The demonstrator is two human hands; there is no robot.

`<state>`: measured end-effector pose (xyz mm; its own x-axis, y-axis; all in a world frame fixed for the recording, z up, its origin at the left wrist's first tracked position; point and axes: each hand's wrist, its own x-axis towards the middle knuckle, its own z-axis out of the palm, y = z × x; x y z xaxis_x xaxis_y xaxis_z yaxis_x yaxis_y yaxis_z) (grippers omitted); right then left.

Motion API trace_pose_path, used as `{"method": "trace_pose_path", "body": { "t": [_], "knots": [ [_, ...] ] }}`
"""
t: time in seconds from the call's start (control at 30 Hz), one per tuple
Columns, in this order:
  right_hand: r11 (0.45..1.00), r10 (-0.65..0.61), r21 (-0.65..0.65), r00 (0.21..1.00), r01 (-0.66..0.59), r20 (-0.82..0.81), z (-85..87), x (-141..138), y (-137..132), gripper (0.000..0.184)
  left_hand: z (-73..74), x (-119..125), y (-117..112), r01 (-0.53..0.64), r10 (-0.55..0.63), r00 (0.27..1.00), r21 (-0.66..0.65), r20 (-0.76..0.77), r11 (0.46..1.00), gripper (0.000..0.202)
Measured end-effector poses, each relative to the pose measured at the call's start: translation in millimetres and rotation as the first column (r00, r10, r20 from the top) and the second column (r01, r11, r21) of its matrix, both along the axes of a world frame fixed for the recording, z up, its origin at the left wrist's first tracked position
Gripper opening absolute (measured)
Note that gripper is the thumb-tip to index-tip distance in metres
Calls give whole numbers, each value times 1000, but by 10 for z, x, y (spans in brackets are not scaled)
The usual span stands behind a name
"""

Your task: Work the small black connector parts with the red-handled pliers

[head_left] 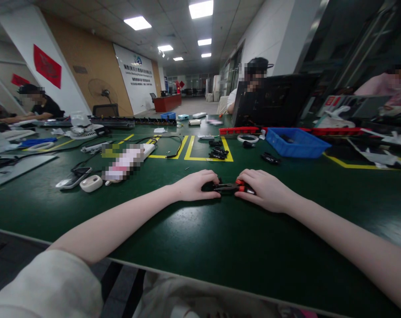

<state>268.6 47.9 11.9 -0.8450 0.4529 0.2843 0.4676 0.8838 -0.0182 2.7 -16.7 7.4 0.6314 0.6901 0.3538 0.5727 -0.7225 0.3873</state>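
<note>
Over the middle of the tabletop [187, 238], near its front edge, the right hand [269, 190] is wrapped around the red-and-black handles of long-nose pliers [228, 188], while the left hand [198, 185] pinches a small black piece [207, 186] at their nose. The work on this piece looks underway rather than finished; whether the jaws bite it is hidden by the fingers. Farther toward the back edge, a cluster of black parts [218, 153] lies inside a yellow tape outline [232, 154], and another black bundle [269, 157] lies right of it; whether these are done or waiting cannot be told. A blue bin [296, 143] stands near that bundle, a dark item inside. Toward the left edge are a cream rounded case [91, 183], a silver device [73, 178] and cables, all apart from the hands. A large black panel [269, 101] blocks some of the view toward the back edge.
</note>
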Motion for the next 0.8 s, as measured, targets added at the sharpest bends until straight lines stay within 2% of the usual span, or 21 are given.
{"method": "trace_pose_path", "body": {
  "t": [0.3,0.6,0.8],
  "knots": [
    [992,27,119,999,-29,18,60,-17,-98,32,36,24,-49,13,-13,999,-7,-42,1000,26],
    [997,2,76,1000,-1,-2,43,15,-67,33,20,26,-32,4,-1,998,43,-63,999,30],
    [988,25,152,999,-19,-38,75,46,-72,30,2,12,-17,-9,12,997,41,-71,999,30]
  ]
}}
